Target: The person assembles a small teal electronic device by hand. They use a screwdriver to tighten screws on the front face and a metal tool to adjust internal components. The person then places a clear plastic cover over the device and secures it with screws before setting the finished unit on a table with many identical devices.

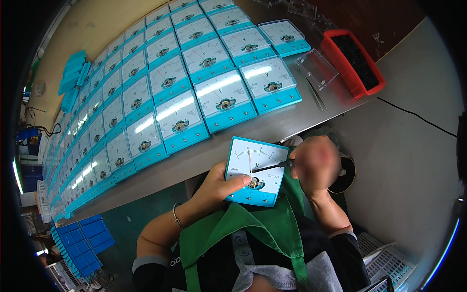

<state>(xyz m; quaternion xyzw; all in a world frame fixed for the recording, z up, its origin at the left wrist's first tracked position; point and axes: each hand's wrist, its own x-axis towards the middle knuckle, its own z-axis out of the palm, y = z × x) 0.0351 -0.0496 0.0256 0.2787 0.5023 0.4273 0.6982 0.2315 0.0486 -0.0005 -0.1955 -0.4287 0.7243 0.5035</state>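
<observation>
My left hand (221, 187) grips a square voltmeter (267, 155) by its left side, thumb on the lower dial. The voltmeter has a white dial, a turquoise base and a red needle; no clear cover shows over it. My right hand (318, 165), partly blurred, is closed on a slim black pointed tool (271, 167) whose exact kind I cannot make out. The tool lies across the dial, its tip near the needle above the exposed pivot. Both hands are in front of the metal table's edge, over my green apron (233, 226).
Rows of covered voltmeters (177, 109) fill much of the metal table (275, 127). Tweezers (314, 92) and a clear cover (318, 70) lie near a red bin (335, 63) of small black parts. Blue bins (82, 243) stand at lower left; a black cable (418, 115) runs at right.
</observation>
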